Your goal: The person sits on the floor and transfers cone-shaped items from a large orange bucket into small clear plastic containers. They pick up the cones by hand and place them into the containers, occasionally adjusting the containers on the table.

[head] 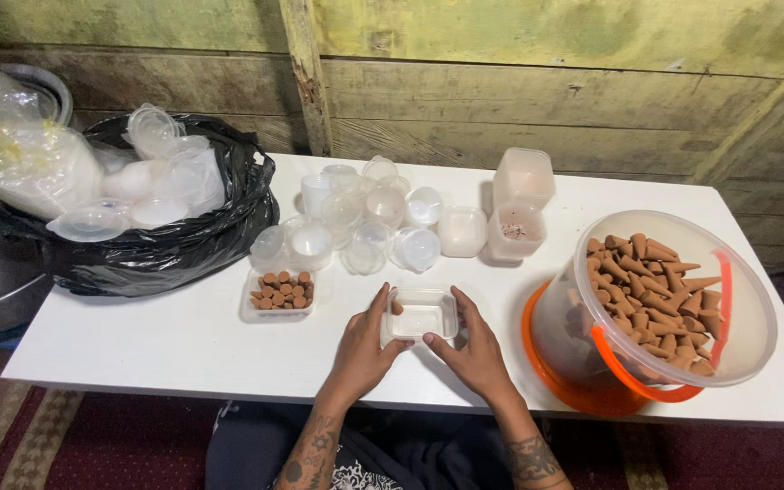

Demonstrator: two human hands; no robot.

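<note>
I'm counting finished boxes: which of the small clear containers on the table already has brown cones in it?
The square container left of the left hand, packed with upright cones. The one between both hands looks empty.
</note>
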